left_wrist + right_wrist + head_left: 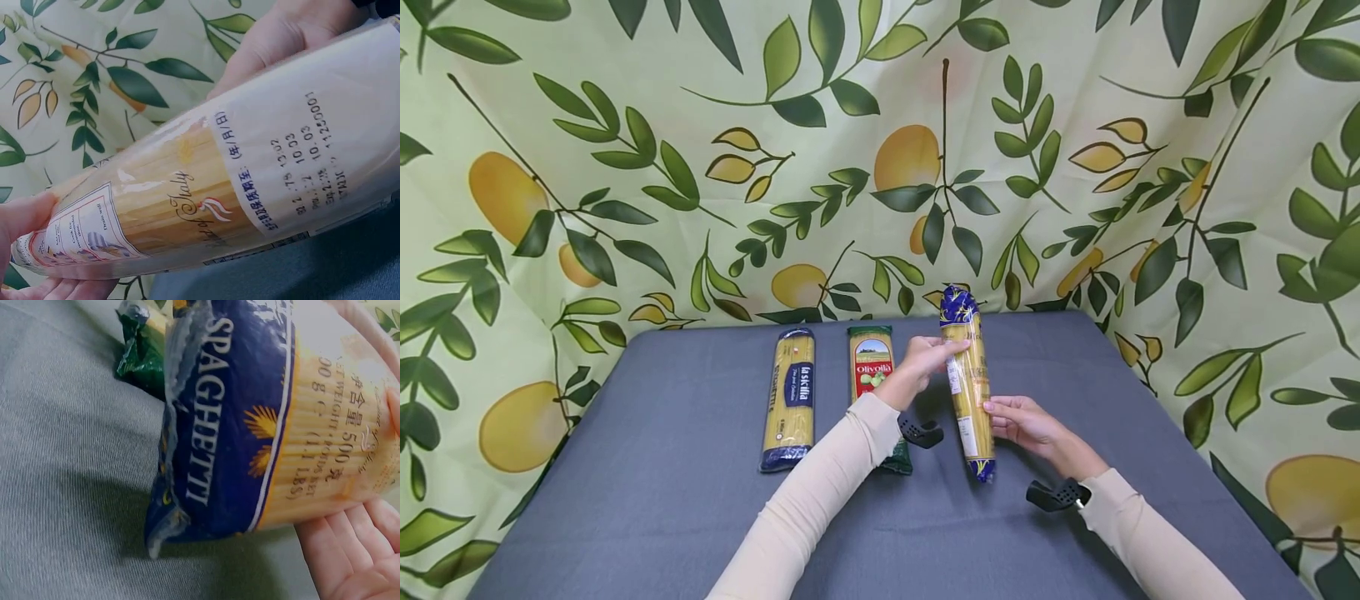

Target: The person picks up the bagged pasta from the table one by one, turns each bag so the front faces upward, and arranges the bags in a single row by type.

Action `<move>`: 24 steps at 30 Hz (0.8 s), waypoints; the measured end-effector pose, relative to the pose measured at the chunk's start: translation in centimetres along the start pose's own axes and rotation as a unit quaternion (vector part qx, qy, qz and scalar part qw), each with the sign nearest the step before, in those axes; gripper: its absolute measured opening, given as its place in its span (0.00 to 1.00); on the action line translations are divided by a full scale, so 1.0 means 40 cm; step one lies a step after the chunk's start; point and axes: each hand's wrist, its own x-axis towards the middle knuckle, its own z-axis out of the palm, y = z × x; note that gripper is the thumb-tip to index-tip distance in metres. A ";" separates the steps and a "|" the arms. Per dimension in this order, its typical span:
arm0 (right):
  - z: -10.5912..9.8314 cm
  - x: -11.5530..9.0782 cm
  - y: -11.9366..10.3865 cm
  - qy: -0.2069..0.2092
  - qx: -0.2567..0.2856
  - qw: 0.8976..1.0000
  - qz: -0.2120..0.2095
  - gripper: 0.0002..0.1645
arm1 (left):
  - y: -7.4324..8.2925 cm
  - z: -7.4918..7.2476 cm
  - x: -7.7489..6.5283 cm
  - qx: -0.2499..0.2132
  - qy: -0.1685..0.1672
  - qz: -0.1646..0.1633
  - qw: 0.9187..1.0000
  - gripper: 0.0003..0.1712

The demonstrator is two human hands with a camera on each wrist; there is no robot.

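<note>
A clear packet of spaghetti [972, 375] with dark blue ends is held up over the table, leaning slightly, its top end toward the back. My left hand [925, 362] grips its upper part, thumb across the front and fingers behind, as the left wrist view shows. Lower down, my right hand [1030, 429] holds the packet's right side between thumb and fingers. In the right wrist view, the blue end [219, 419] reads SPAGHETTI, with the fingers [350, 550] under the packet. A white printed label [312, 137] faces the left wrist camera.
On the grey-blue tablecloth [647, 467] lie two more pasta packets: a blue-ended La Sicilia one [787, 400] and, to its right, a green and red Olivoilà one [872, 358], partly hidden by my left arm. A leaf-and-fruit patterned cloth [835, 208] hangs behind the table.
</note>
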 end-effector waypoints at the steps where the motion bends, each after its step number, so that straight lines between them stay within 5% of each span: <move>1: 0.000 0.001 0.002 0.005 -0.003 1.000 -0.002 0.09 | 0.001 0.000 -0.001 0.004 -0.001 -0.001 1.000 0.26; 7: 0.042 -0.006 -0.020 0.096 -0.027 0.995 0.024 0.02 | 0.012 -0.003 -0.009 0.037 -0.004 -0.006 0.999 0.29; 13: 0.080 -0.011 -0.052 0.174 -0.057 0.981 0.061 0.15 | 0.013 -0.009 -0.008 0.056 0.006 -0.006 0.998 0.29; 24: 0.087 -0.006 -0.070 0.231 -0.103 0.963 0.092 0.06 | 0.001 -0.005 -0.003 0.003 0.035 0.005 0.999 0.33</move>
